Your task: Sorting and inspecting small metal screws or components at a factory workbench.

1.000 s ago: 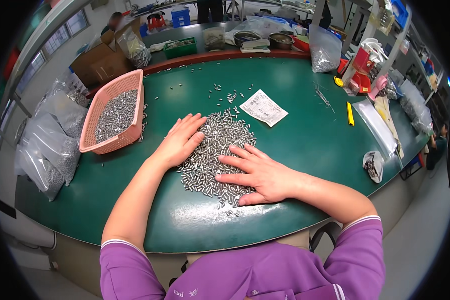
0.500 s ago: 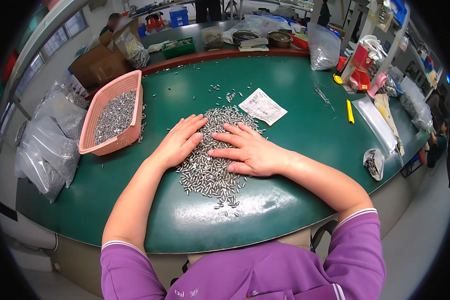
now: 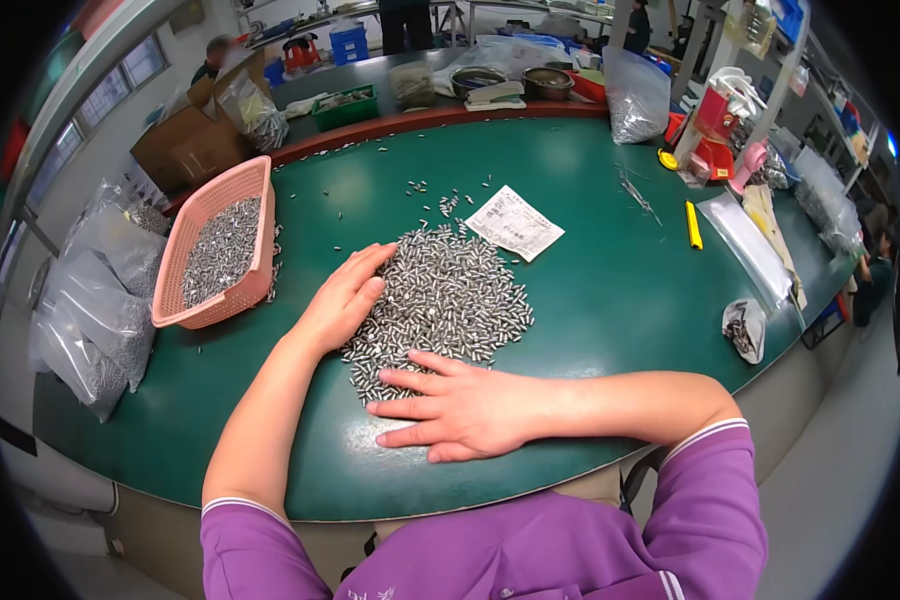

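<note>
i'm watching thru the head cam, & i'll use the pink basket [image 3: 220, 309] to say where stuff is. half a sec ago the rt hand [image 3: 460, 408] was up over the middle of the pile of metal bits [image 3: 450, 290]. now it's slid down to the near edge, closer to me than the basket & well to its rt. the lft hand [image 3: 345, 300] is abt the same as before, on the pile's lft side, just rt of the basket. the pile sits rt of the basket on the green table [image 3: 610, 340], & it looks wider on its rt side now. the whole view tipped a bit too.

rt fingers are flat & spread, some on the bits, some on the bare table, no grip on anything i can see. lft fingers lie nearly straight & close together, thumb a bit apart, resting on the edge bits. can't tell if any bits are stuck under either palm.

writing: the white paper slip [image 3: 516, 222], well rt of the basket, has rows of tiny dark marks, too small 4 me 2 read. the purple shirt [image 3: 500, 550], nearer me than the basket, has white marks cut off at the bottom.

clear bags [image 3: 100, 320] lft of the basket are shiny, so the bits inside are blurry. a standing person [image 3: 406, 28] way behind the basket, off to the rt, is cut off at the top.
</note>
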Demonstrator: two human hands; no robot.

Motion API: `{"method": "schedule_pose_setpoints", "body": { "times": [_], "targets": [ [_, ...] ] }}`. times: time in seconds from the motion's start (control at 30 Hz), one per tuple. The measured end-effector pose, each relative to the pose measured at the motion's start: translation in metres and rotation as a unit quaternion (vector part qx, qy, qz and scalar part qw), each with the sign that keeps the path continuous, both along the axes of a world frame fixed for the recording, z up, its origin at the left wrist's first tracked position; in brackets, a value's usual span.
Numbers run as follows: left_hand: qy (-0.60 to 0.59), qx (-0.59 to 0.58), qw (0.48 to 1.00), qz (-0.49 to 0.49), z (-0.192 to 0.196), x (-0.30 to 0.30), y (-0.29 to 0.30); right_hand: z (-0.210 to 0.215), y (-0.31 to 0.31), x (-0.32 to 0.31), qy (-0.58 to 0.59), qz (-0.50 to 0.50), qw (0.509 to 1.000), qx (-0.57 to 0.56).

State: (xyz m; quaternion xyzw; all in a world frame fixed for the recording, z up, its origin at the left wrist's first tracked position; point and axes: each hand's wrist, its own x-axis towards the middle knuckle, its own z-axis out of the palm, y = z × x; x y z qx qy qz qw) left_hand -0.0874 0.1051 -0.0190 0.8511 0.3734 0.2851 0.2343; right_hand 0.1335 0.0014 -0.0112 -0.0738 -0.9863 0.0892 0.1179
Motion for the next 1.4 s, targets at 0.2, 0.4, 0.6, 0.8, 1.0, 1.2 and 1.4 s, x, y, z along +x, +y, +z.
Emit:
{"method": "schedule_pose_setpoints", "body": {
  "times": [0.2,0.4,0.6,0.8,1.0,1.2,1.4],
  "targets": [
    [0.002,-0.009,1.0,0.004,-0.001,-0.002,0.001,0.0,0.032,-0.006,-0.001,-0.024,0.999,0.042],
    [-0.056,-0.047,0.997,-0.016,-0.003,-0.002,0.003,-0.001,0.056,-0.009,0.006,-0.091,0.993,0.071],
    [-0.029,-0.031,0.999,-0.021,-0.003,-0.003,0.005,0.011,0.068,0.004,0.036,-0.161,0.986,-0.001],
    [0.004,0.003,1.0,-0.028,0.002,0.0,0.006,0.051,0.074,0.083,0.195,-0.321,0.924,0.075],
    [-0.073,-0.028,0.997,0.022,0.002,0.001,0.001,0.049,0.045,0.131,0.183,-0.512,0.822,-0.17],
    [-0.185,-0.058,0.98,0.033,-0.01,0.0,0.01,0.042,0.038,0.123,0.128,-0.466,0.844,-0.231],
    [-0.242,-0.096,0.964,0.05,-0.011,-0.003,0.014,0.032,0.033,0.115,0.085,-0.384,0.907,-0.147]
  ]
}}
